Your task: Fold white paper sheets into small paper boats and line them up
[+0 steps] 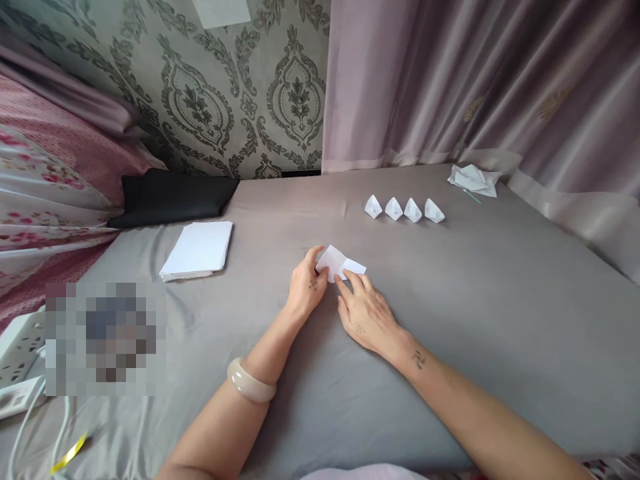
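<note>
A small folded sheet of white paper (332,260) lies on the grey cloth between my hands. My left hand (306,283) grips its left edge between thumb and fingers. From the right, my right hand (367,310) rests over the lower right part of the paper, fingers stretched out and fingertips pressing on it. The folded paper has a crease near its middle, with a narrower flap to the right. Beyond it stands a row of several small folded paper boats (394,209).
A stack of white paper (197,250) sits at the left, in front of a black folded cloth (175,197). Crumpled paper pieces (474,180) lie at the far right. A power strip (20,347) with cables and a yellow strip (70,453) are at the left edge.
</note>
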The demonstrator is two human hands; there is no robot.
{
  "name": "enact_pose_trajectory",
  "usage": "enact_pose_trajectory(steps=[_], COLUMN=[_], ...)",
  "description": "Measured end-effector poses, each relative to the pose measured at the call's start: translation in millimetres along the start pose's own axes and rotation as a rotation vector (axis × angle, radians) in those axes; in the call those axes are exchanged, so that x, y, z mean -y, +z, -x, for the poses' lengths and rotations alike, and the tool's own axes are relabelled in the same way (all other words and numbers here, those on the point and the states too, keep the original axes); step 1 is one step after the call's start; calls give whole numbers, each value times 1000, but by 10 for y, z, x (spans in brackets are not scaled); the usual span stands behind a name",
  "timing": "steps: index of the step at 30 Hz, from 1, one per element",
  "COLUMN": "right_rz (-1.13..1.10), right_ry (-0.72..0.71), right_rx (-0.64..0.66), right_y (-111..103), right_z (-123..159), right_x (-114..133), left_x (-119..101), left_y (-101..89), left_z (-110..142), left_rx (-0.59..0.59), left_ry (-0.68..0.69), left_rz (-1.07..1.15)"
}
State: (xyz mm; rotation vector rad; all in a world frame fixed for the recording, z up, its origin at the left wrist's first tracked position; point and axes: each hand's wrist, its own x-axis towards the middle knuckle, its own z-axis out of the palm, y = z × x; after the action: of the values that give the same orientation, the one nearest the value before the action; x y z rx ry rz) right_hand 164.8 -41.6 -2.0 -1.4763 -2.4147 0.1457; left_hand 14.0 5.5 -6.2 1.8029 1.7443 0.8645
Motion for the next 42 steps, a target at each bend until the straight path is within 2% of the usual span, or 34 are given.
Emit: enact_pose_trajectory(steps=[3,8,12,14,16,21,24,26,29,31,33,42], right_rz=[-61,-90,-119,-153,-187,-244,-271,-283,-299,-313,-327,-371], right_ry=[-47,-70,-133,-152,-162,-185,-213,-235,-255,-260,-261,-246], right_rx=[-15,-13,-10,2,1,-22,-15,-7,-5,0,6,31], right_y=[-5,-26,-34,-41,-45,-43,-63,-83,-105,-109,-108,-143], right_z=[-1,-27,-91,-116,-125,-94,-80,-79,-88,-98,-109,-127], right_x=[-37,-126,-182,-209,-241,-318,-342,-355,-380,-400,-418,-452], left_x=[-56,-178,-211,-189,-160,-158,-169,-164,-145,-130,-110,25], left_y=[-24,-47,-104,-155,-203,-259,-262,-266,-276,-278,-270,-208], left_z=[125,344,401,415,428,443,431,408,352,309,269,133], left_rx=[20,121,244,292,287,142,86,96,191,261,282,200], left_ry=[-25,-96,-89,-11,108,312,413,477,545,531,469,266], left_rz=[-60,-80,-65,-116,-223,-532,-622,-635,-587,-526,-466,-203])
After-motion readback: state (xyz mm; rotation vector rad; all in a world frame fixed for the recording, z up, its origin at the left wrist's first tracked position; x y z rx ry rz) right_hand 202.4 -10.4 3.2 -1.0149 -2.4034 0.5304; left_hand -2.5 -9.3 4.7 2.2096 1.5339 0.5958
